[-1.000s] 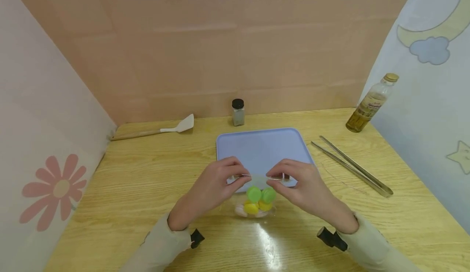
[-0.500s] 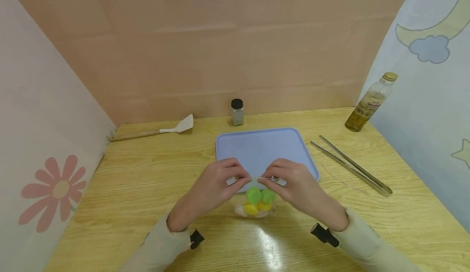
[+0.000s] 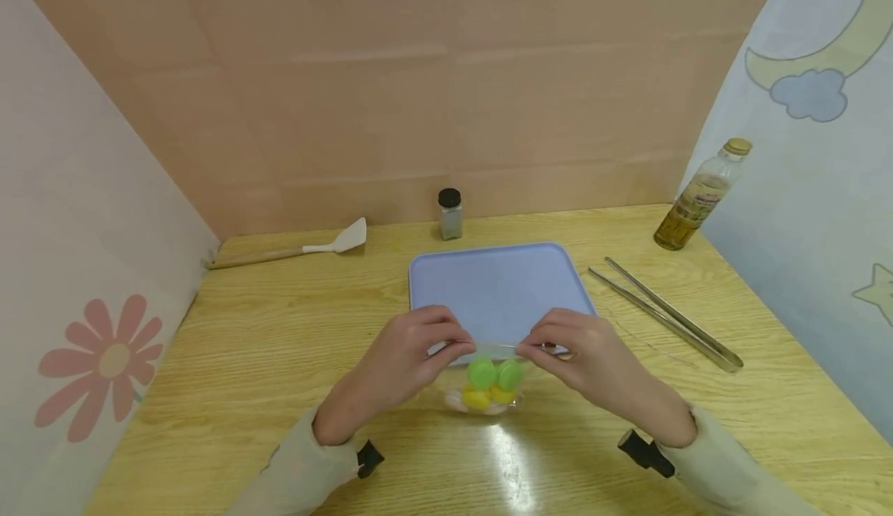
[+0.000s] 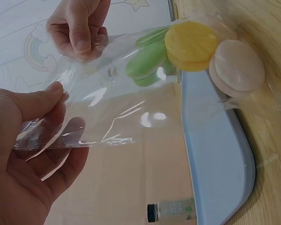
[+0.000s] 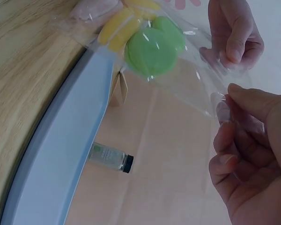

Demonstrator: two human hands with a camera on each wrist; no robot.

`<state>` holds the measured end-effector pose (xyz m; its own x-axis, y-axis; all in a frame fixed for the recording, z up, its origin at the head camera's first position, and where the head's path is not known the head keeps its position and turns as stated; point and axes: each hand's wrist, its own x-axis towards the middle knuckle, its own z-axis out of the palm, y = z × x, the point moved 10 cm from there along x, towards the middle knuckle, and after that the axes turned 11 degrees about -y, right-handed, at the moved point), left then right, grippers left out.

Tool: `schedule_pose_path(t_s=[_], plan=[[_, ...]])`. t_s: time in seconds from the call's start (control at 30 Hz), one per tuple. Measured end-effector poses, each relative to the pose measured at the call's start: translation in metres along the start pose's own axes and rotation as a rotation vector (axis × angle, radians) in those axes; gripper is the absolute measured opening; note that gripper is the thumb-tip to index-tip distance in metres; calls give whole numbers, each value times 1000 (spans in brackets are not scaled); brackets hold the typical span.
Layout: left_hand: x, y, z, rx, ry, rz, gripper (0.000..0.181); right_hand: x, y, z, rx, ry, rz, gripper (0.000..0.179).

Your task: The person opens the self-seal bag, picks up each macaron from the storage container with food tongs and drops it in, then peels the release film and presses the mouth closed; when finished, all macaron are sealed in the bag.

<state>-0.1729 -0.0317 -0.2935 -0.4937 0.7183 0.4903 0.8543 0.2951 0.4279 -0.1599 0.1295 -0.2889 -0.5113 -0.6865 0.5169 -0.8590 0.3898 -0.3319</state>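
Note:
A clear plastic bag stands upright in front of me, with green macarons, yellow macarons and pale pink macarons stacked in its lower part. My left hand pinches the bag's top edge at its left side between thumb and fingers. At the other end of that edge, my right hand pinches the film the same way. Between the two hands the mouth of the bag runs straight and flat. The bag's bottom is close over the wooden table.
Behind the bag lies a blue tray. Metal tongs and a thin wire-like strand lie to the right, near an oil bottle. A small black-capped jar and a spatula are at the back.
My right hand slid in toward the left hand along the bag's top edge, then moved back out to the right. My left hand has stayed nearly in place.

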Motion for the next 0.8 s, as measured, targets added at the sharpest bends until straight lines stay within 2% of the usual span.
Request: schedule_pose_path(t_s=[0.27,0.43,0.67,0.8], plan=[[-3,3,-2,-10,4,-5,4,-11,2,-11,1,5,27,12],[-6,1,-4,-21,2,-10,3,-14,3,-15,-18,7,48,18],[-15,-6,-14,-74,22,-31,5,-21,0,-22,-28,92,-22,23],[-19,-8,-15,-80,17,-25,7,-22,2,-21,-16,91,-13,22]])
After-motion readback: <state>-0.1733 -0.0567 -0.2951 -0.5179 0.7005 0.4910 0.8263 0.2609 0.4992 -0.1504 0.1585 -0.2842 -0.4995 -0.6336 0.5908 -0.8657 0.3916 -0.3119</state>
